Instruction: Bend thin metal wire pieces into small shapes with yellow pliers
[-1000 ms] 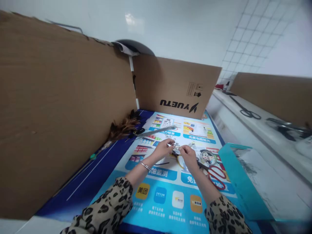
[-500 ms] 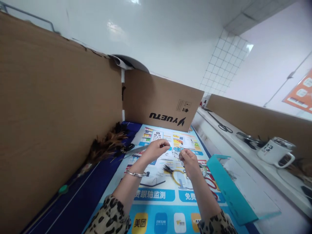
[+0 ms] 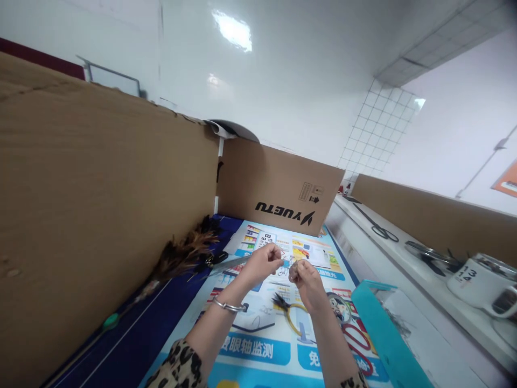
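My left hand is raised above the printed mat, thumb and fingertips pinched together; whatever is between them is too small to make out. Close to its right, my right hand pinches a small wiry piece at its fingertips, its exact kind unclear. The two hands are apart. Below them on the mat lie pliers with yellow handles and a dark head. Beside my right forearm are a round item with a cartoon picture and red-handled scissors, partly hidden by the arm.
Cardboard walls stand left and behind. A feather duster lies along the left side. To the right are an open teal box and a white ledge bearing black-handled scissors and a white mug.
The view has tilted up and shifted, so the surroundings sit lower in the picture. Both hands stay pinched; the wiry piece in my right hand looks more bunched at the fingertips.
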Motion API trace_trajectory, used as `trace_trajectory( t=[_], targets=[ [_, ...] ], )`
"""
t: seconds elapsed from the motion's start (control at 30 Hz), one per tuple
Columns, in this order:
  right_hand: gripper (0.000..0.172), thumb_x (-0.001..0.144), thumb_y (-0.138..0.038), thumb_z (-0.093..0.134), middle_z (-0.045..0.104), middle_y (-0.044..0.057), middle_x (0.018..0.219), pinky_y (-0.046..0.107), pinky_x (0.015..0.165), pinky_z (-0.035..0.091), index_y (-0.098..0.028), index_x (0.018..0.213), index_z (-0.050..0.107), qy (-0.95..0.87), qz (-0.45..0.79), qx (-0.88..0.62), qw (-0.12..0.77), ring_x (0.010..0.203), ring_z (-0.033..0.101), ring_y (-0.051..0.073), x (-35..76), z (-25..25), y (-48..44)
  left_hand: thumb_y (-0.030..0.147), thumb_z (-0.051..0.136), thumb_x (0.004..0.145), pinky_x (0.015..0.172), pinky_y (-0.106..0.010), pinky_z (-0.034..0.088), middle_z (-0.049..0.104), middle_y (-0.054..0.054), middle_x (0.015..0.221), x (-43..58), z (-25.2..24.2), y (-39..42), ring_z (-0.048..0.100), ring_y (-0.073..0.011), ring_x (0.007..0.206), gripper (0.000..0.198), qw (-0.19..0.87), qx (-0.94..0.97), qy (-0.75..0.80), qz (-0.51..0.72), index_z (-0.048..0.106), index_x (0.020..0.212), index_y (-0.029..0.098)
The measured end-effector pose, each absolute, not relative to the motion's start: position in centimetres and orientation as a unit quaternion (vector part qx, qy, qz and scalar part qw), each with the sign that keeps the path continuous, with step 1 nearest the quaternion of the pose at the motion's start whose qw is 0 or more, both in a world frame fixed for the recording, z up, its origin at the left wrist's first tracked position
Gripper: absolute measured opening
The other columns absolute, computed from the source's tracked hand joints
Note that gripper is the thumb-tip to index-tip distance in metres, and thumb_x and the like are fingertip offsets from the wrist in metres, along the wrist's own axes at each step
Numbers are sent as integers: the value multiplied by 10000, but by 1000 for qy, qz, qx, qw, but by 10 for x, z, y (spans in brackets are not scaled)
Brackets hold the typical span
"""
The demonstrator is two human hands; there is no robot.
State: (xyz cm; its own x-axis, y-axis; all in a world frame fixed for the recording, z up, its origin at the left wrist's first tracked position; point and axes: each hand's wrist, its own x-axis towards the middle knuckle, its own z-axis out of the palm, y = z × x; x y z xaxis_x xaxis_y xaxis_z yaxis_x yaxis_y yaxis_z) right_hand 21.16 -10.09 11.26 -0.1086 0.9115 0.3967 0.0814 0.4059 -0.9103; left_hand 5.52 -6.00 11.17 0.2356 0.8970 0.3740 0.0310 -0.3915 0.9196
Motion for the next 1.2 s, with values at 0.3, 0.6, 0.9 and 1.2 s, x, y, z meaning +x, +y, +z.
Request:
trace_trajectory(
  t=[0.3, 0.6, 0.9, 1.2],
  targets=[
    [260, 735, -409, 556, 424, -59, 495, 214, 467, 299, -195, 618, 466, -625, 297, -490, 530, 473, 365, 94, 219, 99, -88, 188, 550, 702, 551, -216, 358, 559, 17, 675, 55, 122, -71, 494, -120, 600, 82, 315, 706, 389, 501, 533, 782, 183],
    [128, 725, -325, 545, 464, -55, 558, 229, 505, 312, -219, 704, 476, -591, 187, -560, 549, 498, 399, 108, 210, 92, -89, 170, 549, 702, 571, -232, 371, 607, 2, 689, 54, 122, -72, 542, -147, 623, 210, 307, 730, 395, 465, 553, 910, 197],
    [166, 749, -343, 548, 473, -51, 582, 210, 492, 356, -194, 707, 489, -616, 271, -514, 532, 505, 431, 90, 217, 105, -92, 185, 499, 730, 556, -209, 360, 579, 3, 682, 49, 129, -75, 500, -126, 615, 116, 285, 744, 408, 446, 581, 809, 162],
    [185, 795, -356, 516, 461, -50, 563, 198, 473, 354, -178, 748, 502, -630, 391, -454, 494, 483, 423, 76, 223, 122, -103, 177, 483, 735, 539, -198, 343, 526, 19, 642, 43, 141, -84, 447, -105, 584, 137, 302, 734, 409, 451, 586, 821, 153]
  ],
)
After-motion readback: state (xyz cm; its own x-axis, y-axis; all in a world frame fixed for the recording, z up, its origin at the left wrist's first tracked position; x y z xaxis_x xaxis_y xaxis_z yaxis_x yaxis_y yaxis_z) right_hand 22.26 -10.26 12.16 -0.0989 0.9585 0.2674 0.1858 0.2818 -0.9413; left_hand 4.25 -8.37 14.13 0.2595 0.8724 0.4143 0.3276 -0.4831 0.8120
